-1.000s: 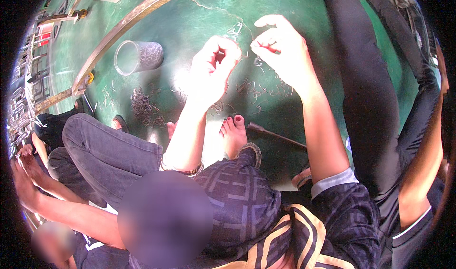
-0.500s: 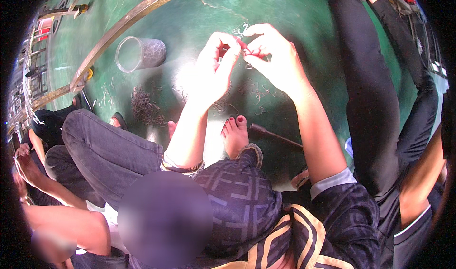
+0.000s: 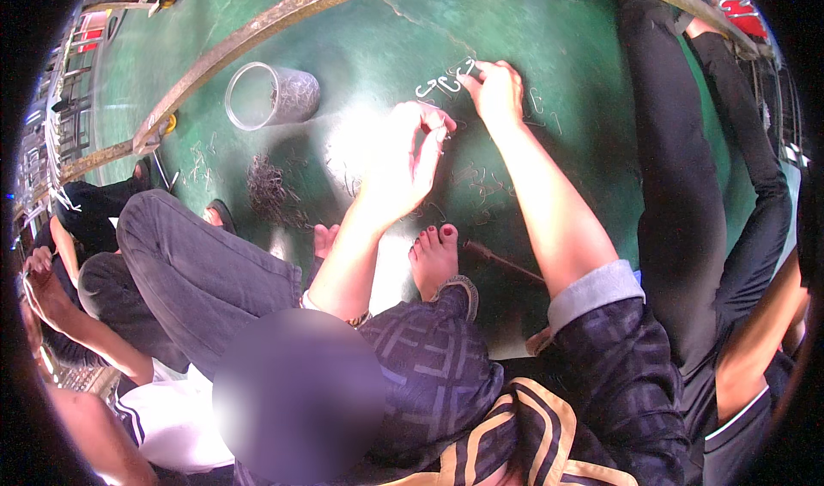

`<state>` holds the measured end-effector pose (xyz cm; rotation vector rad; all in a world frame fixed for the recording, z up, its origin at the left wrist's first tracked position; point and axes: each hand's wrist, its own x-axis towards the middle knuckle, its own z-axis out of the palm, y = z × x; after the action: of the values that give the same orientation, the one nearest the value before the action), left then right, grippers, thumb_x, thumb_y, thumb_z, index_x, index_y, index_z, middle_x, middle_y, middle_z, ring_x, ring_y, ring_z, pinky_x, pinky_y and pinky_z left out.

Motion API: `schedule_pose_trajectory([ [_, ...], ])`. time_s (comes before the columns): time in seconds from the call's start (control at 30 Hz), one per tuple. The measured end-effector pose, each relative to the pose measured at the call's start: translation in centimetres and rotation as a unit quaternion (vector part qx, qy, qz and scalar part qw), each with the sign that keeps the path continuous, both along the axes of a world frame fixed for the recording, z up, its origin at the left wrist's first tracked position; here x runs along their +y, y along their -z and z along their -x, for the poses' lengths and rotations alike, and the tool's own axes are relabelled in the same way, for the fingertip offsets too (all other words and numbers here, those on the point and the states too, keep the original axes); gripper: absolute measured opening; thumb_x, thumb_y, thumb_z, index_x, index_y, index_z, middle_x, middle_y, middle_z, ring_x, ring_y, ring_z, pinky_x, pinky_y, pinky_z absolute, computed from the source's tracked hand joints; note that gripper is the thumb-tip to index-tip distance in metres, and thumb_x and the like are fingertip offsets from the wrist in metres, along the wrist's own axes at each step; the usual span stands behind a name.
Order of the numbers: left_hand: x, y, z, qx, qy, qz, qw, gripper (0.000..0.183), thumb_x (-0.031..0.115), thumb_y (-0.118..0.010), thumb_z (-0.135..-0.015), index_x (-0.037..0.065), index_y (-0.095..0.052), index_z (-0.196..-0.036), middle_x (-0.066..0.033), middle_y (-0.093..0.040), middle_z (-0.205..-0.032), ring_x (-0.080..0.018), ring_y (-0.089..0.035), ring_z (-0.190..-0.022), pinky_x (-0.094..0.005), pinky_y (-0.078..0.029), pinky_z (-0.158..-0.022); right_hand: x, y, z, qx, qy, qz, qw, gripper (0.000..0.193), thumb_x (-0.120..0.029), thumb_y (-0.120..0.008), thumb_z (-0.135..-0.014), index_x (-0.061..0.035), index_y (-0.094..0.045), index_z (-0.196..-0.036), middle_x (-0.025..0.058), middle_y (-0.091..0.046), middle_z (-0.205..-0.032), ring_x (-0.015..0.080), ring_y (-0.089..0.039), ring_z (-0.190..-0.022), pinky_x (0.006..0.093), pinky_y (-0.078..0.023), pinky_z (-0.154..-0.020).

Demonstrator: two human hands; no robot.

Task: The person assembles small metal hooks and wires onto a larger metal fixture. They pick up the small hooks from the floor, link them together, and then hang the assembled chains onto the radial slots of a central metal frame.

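Observation:
My left hand (image 3: 402,155) is closed in a pinch, its thumb and fingertips drawn together. Glare washes out the back of it, and whatever is between the fingertips is too small to make out. Farther off and to the right, my right hand (image 3: 499,95) pinches at the end of a short row of small white C-shaped hooks. Its fingertips are at the rightmost hook (image 3: 466,68). Beside that are a middle hook (image 3: 448,84) and a left hook (image 3: 426,88). Whether the hooks hang or lie on the floor, I cannot tell.
A clear plastic tub (image 3: 249,125) lies tipped on the green floor. Below it is a heap of thin dark wire pieces (image 3: 268,185), with more scattered about. A long rail (image 3: 296,7) crosses the far side. A dark rod (image 3: 502,262) lies by my foot. People sit close on both sides.
My hands have parted: the right moved away to the row of white hooks, the left stayed pinched and came slightly nearer. The view has shifted, showing more of the far rail.

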<state>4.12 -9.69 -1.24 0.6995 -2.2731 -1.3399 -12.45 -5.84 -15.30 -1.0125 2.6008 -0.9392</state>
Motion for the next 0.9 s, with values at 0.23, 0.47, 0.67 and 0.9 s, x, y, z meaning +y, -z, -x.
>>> schedule_pose_trajectory([
  [0.23, -0.3, 1.5, -1.1, -0.011, -0.012, 0.015, 1.0, 0.011, -0.004, -0.054, -0.083, 0.003, -0.049, -0.088, -0.0111, -0.062, -0.085, -0.0234, -0.06, -0.082, -0.0343, -0.045, -0.078, -1.6, 0.5, -1.0, 0.11, -0.073, -0.102, 0.986, 0.016, -0.016, -0.064, -0.076, -0.0044, -0.067, -0.087, 0.0135, -0.062, -0.101, 0.0322, -0.056, -0.1, 0.041, -0.045, -0.088],
  [0.47, -0.5, 1.0, -0.7, -0.01, -0.017, 0.03, 0.999, 0.01, -0.003, -0.054, -0.082, 0.004, -0.049, -0.088, -0.0103, -0.062, -0.086, -0.0241, -0.06, -0.083, -0.0346, -0.044, -0.078, -1.2, 0.7, 0.0, 0.069, -0.055, -0.063, 0.994, 0.014, -0.011, -0.058, -0.079, -0.0038, -0.068, -0.086, 0.0157, -0.062, -0.104, 0.033, -0.055, -0.103, 0.0412, -0.044, -0.091],
  [0.67, -1.0, 1.3, -1.3, -0.013, -0.032, 0.03, 0.999, 0.009, -0.001, -0.056, -0.081, 0.004, -0.051, -0.088, -0.0097, -0.063, -0.085, -0.0251, -0.059, -0.082, -0.0348, -0.043, -0.079, -1.8, 0.7, 0.4, 0.056, 0.001, 0.009, 0.998, 0.018, -0.017, -0.067, -0.077, -0.0056, -0.067, -0.09, 0.0142, -0.062, -0.094, 0.0327, -0.058, -0.092, 0.0416, -0.045, -0.087],
  [0.9, -0.3, 1.8, -0.8, -0.002, -0.014, 0.064, 0.998, 0.006, 0.006, -0.058, -0.079, 0.006, -0.055, -0.084, -0.0084, -0.059, -0.078, -0.0273, -0.057, -0.078, -0.036, -0.041, -0.075, -3.0, 2.2, 0.9, 0.083, -0.095, -0.062, 0.99, 0.013, -0.018, -0.066, -0.074, -0.0084, -0.068, -0.083, 0.0125, -0.062, -0.093, 0.0302, -0.058, -0.091, 0.0414, -0.048, -0.081],
])
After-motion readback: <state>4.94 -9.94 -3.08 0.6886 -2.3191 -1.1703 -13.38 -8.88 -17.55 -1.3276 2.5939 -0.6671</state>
